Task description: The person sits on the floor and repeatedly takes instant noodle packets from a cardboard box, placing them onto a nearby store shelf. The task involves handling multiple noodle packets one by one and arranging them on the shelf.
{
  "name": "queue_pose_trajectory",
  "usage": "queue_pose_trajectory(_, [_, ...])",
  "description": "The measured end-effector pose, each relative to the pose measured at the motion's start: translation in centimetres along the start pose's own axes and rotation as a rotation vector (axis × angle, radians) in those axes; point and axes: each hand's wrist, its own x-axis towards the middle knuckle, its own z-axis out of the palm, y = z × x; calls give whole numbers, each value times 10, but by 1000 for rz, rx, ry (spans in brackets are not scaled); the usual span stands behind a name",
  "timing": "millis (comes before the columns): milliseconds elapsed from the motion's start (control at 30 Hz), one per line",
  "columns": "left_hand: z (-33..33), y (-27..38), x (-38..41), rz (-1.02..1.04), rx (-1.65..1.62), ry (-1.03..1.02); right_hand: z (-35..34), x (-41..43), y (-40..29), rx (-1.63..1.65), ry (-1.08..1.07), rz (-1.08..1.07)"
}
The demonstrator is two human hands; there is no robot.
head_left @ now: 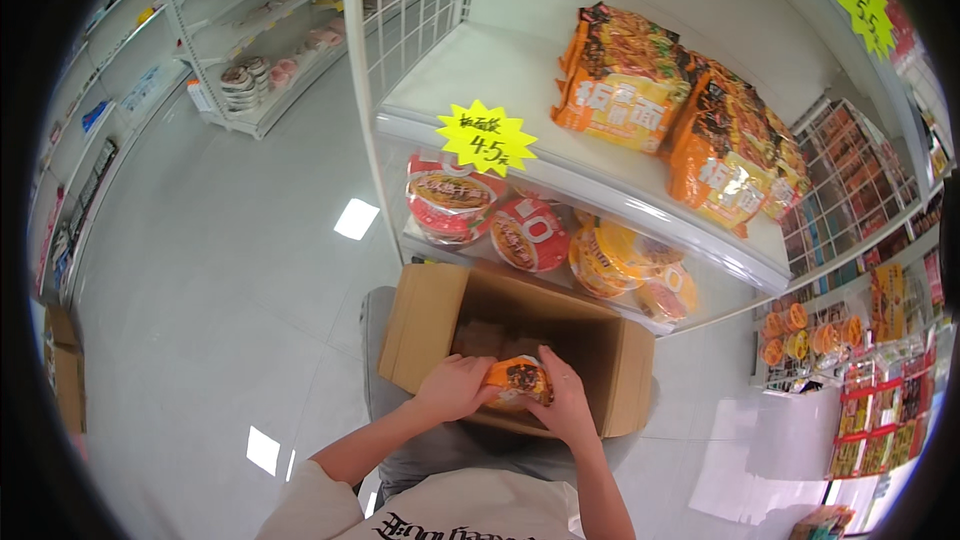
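Between my left hand (pixel 456 388) and my right hand (pixel 564 399), an orange noodle packet (pixel 519 381) is gripped at its two sides. Both hands hold it over the near side of an open cardboard box (pixel 424 326), whose side flaps are spread. The box's inside is dark; what lies at its bottom is hard to make out. Beyond the box, similar orange noodle packets stand in two groups on a white shelf, one group (pixel 626 82) at the middle and another (pixel 731 146) to its right.
Below that shelf (pixel 585 180) sit red noodle bowls (pixel 529 234) and yellow ones (pixel 609 259). A yellow price tag (pixel 486 136) hangs on the shelf's edge. White wire grids (pixel 412 7) close the shelf's sides. Other stocked shelves stand left and right; another cardboard box (pixel 66 371) is at far left.
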Motion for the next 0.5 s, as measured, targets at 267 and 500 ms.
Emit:
queue_pose_trajectory(267, [-10, 9, 5, -34, -64, -9, -35, 25, 3, 56, -248, 71])
queue_pose_trajectory(500, [-3, 1, 1, -25, -346, 135, -121, 65, -42, -219, -192, -63])
